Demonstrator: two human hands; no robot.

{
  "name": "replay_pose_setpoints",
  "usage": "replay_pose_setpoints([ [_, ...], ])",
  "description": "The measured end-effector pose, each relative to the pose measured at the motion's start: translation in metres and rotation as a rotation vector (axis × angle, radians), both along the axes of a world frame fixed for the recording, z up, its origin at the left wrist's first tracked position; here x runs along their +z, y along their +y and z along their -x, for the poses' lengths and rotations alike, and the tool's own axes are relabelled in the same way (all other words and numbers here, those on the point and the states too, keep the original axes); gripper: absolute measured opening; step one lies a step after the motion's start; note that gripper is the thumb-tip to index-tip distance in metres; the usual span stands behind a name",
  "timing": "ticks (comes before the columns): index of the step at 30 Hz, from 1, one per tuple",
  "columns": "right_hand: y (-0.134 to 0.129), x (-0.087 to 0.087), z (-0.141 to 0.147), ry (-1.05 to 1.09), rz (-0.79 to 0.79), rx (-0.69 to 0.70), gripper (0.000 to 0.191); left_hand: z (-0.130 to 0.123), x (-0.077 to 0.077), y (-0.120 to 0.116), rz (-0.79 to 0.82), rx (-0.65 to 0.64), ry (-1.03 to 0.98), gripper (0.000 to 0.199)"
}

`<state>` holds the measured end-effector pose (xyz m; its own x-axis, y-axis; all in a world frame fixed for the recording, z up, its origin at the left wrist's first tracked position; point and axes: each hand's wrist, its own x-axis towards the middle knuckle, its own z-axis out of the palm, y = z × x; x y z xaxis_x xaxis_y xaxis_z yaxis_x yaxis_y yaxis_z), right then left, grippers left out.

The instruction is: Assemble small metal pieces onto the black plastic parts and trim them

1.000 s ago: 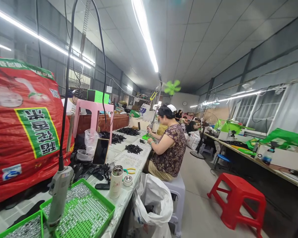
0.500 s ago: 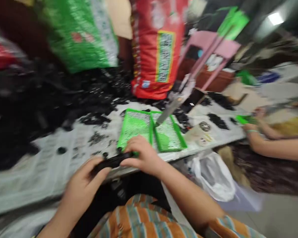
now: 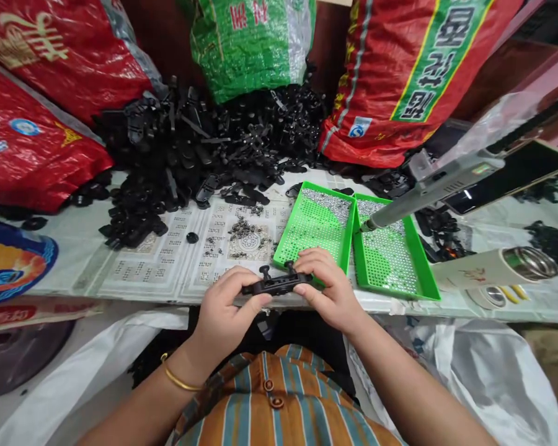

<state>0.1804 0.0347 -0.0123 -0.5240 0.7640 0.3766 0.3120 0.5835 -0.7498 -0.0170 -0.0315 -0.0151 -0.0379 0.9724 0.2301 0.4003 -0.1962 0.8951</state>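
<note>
A long black plastic part (image 3: 279, 285) with two short knobs standing up from it is held level over the table's front edge. Its left end is pinched in my left hand (image 3: 227, 303), which has a gold bangle at the wrist. My right hand (image 3: 330, 288) grips the other end, close to the front of a green tray (image 3: 282, 248). Beside that tray lies a second green tray (image 3: 430, 275); both hold small silver pieces. A grey electric screwdriver (image 3: 437, 186) slants down with its tip over the second tray.
Black plastic parts (image 3: 167, 167) are heaped at the back, below a green sack (image 3: 255, 56) and red sacks (image 3: 390, 80). Tiny dark pieces (image 3: 246, 229) lie mid-table. A white flask (image 3: 488, 266) lies at the right, above a white bag (image 3: 493, 365).
The view has swung left and become sharper, bringing in the red sacks at the left. The other person's arms have left the picture. Both hands still hold the black part.
</note>
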Motion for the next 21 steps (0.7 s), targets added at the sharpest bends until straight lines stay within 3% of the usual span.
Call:
replay_pose_setpoints([
  [5, 0.002, 0.002, 0.0, -0.025, 0.063, 0.056, 0.012, -0.001, -0.004, 0.001, 0.122, -0.002, -0.056, 0.007],
  [8, 0.002, 0.007, -0.001, -0.045, 0.072, 0.097, 0.012, 0.001, -0.007, 0.001, 0.288, -0.034, -0.134, 0.01],
  [11, 0.003, 0.012, -0.004, -0.082, 0.055, 0.122, 0.015, 0.001, -0.001, 0.004, 0.376, -0.026, -0.136, 0.03],
  [13, 0.005, 0.015, -0.006, -0.132, 0.048, 0.133, 0.017, 0.0, 0.007, 0.009, 0.358, -0.144, -0.01, 0.031],
  [16, 0.007, 0.017, -0.008, -0.187, 0.05, 0.156, 0.02, -0.001, 0.019, 0.019, 0.358, -0.369, 0.161, 0.015],
  [21, 0.004, 0.019, -0.013, -0.203, 0.029, 0.178, 0.022, -0.011, 0.027, 0.032, 0.421, -0.425, 0.138, 0.008],
])
